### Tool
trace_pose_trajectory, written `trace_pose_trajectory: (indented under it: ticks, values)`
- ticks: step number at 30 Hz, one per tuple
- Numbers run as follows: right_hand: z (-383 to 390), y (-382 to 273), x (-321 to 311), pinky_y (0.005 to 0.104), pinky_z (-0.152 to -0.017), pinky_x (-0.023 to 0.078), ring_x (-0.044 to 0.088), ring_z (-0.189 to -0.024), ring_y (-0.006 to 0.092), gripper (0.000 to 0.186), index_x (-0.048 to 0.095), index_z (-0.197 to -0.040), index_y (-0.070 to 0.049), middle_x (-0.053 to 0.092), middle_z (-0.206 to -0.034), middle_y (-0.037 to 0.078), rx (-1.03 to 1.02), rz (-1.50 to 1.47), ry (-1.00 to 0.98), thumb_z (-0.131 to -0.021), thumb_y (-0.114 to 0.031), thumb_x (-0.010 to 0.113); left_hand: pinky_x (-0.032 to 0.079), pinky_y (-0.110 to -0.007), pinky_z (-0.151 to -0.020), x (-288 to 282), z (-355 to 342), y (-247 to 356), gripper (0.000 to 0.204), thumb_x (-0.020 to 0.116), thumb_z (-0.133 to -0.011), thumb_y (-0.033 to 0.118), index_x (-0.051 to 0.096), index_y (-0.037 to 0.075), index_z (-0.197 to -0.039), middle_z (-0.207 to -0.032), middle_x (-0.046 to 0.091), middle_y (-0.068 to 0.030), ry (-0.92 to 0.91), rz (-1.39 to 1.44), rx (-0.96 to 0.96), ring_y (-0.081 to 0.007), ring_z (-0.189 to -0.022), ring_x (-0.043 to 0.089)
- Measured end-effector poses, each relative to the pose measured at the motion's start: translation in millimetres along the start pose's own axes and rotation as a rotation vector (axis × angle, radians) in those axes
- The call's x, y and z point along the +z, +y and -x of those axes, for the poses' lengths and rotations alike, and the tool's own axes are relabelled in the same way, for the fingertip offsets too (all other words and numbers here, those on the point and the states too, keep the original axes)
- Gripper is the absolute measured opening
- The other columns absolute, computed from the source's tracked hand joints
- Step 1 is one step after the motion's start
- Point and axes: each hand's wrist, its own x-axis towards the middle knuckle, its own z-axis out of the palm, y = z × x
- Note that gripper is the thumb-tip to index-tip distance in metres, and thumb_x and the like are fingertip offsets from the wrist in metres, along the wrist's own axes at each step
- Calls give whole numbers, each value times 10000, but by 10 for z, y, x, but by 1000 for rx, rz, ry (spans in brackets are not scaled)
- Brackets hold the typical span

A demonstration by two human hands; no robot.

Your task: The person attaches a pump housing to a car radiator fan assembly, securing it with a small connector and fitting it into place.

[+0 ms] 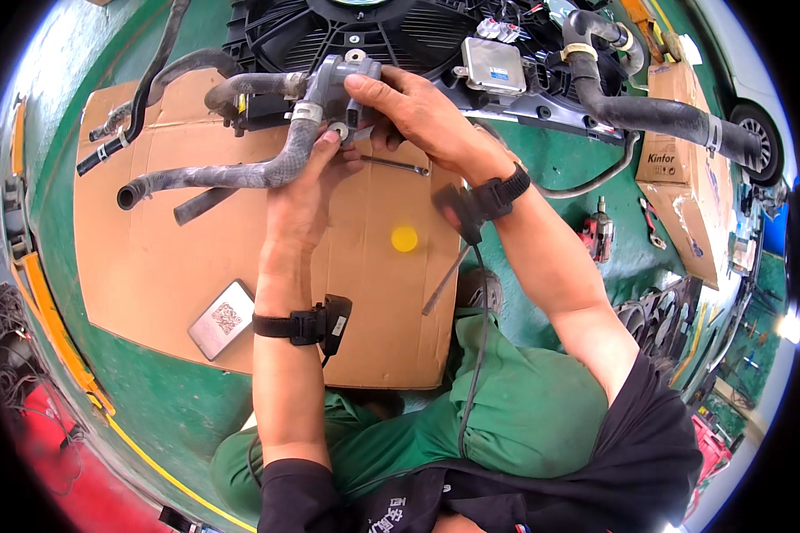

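**Workshop floor, daylight**

Green painted floor (pixel 178 400) with a yellow line (pixel 164 475) curving along its lower left. Flattened brown cardboard sheet (pixel 142 258) laid on it. Cardboard boxes (pixel 684 169) at right; car wheel (pixel 760 133) beyond. Red area (pixel 53 462) at lower left. Bright, even light.

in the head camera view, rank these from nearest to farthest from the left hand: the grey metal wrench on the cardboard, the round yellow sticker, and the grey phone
From the left hand:
1. Grey metal wrench, just right of the fingers.
2. Round yellow sticker, lower right on the cardboard.
3. Grey phone, lower left, beside the forearm.
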Motion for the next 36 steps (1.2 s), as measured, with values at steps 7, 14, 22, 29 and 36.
trace_pose_trajectory:
  ticks: [7,14,22,29,36]
  values:
    - [26,0,-195,241,-554,469,614,-652,98,582,667,-1175,-6,687,-819,60,24,102,-35,-986,-552,598,585,-339,-825,52,5,14,266,638,-963,101,615,-24,-1196,-991,695,-112,21,-19,52,-196,-895,690]
    - [-15,157,-567,238,-596,485,624,-680,91,402,673,-1180,-27,702,-904,70,48,-24,254,-998,-382,629,600,-318,-793,116,-44,51,213,645,-962,83,645,-29,-1142,-996,697,-110,120,-112,167,-191,-869,691]
    - [27,-101,-266,332,-751,602,722,-894,197,546,598,-1317,-7,727,-1084,150,-178,110,129,-850,-225,777,512,-285,-705,229,-314,-11,241,693,-942,61,654,12,-1174,-1018,694,-62,203,-190,314,-139,-809,637]
    - [-260,30,-367,352,-836,584,714,-992,242,660,551,-1413,-143,681,-1227,163,-503,475,256,-780,-107,735,486,-288,-732,299,-366,-69,353,790,-883,174,644,-1,-1154,-998,675,-56,220,-261,329,-137,-853,612]
    - [-197,35,-273,341,-813,572,701,-878,206,643,611,-1376,-195,732,-1061,152,-462,483,202,-747,-127,727,502,-288,-716,148,-318,-253,302,774,-910,210,652,17,-1107,-918,634,-32,161,-134,206,-134,-818,590]
